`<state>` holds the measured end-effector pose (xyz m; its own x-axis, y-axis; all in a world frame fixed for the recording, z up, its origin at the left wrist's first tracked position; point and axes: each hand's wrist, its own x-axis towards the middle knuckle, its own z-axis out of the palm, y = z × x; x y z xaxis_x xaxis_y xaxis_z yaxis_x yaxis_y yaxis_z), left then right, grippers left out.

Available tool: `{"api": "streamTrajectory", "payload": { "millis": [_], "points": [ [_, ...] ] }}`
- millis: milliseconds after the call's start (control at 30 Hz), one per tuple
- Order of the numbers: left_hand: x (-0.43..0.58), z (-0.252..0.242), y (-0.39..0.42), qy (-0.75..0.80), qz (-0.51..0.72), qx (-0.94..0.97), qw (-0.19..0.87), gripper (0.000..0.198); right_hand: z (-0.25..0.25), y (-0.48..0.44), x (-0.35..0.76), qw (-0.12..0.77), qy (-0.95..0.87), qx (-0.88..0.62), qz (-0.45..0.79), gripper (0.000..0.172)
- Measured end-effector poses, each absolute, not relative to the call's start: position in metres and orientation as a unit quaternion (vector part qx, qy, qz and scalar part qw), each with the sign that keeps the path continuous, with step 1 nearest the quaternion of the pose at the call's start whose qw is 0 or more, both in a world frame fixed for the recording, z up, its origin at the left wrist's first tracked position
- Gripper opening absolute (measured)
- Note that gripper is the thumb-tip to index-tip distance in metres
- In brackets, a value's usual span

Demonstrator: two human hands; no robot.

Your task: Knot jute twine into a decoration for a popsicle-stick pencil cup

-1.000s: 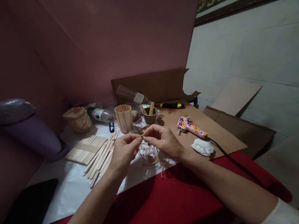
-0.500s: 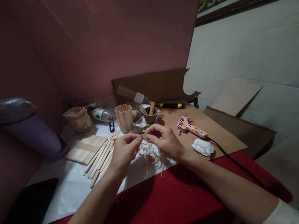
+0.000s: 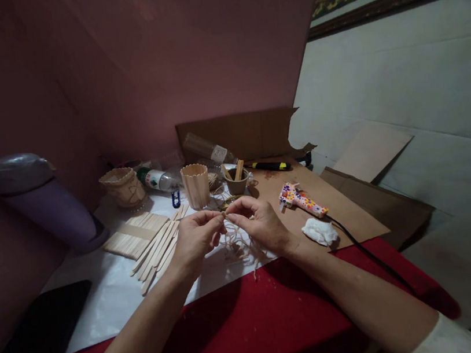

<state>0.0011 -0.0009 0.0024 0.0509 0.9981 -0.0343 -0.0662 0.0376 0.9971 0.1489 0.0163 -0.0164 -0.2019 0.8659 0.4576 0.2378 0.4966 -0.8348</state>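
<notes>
My left hand (image 3: 202, 232) and my right hand (image 3: 262, 222) meet fingertip to fingertip over the white sheet, thumbs and forefingers pinched on a thin piece of twine. Loose strands of twine (image 3: 240, 243) lie tangled beneath and between them. Just beyond stands a cup covered in craft sticks (image 3: 196, 186), upright. Left of my left hand, several loose craft sticks (image 3: 155, 261) lie fanned out beside a banded bundle of craft sticks (image 3: 136, 236). To the right of my right hand rests a flower-patterned glue gun (image 3: 301, 199) on cardboard.
A white wad (image 3: 320, 232) lies near the glue gun's black cord (image 3: 364, 249). Behind are a small pot with sticks (image 3: 237, 184), a yellow-black handled tool (image 3: 271, 166), plastic bottles (image 3: 159, 179), a wrapped pot (image 3: 124, 189) and a blue cutter (image 3: 176, 199). A purple object (image 3: 51, 208) stands left.
My fingertips have drawn slightly closer together on the twine, and the right forefinger has shifted a little. Everything else stays in place.
</notes>
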Motion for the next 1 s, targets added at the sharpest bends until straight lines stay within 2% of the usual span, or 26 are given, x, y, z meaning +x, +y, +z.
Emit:
{"api": "streamTrajectory", "payload": {
  "millis": [500, 1000],
  "points": [
    [0.0004, 0.0005, 0.0005, 0.474, 0.481, 0.486, 0.555, 0.023, -0.018, 0.0161, 0.149, 0.492, -0.718, -0.394, 0.295, 0.007],
    [-0.001, -0.0019, 0.0023, 0.466, 0.479, 0.499, 0.552, 0.016, -0.0203, 0.017, 0.148, 0.49, -0.702, -0.39, 0.339, 0.009]
  ]
}}
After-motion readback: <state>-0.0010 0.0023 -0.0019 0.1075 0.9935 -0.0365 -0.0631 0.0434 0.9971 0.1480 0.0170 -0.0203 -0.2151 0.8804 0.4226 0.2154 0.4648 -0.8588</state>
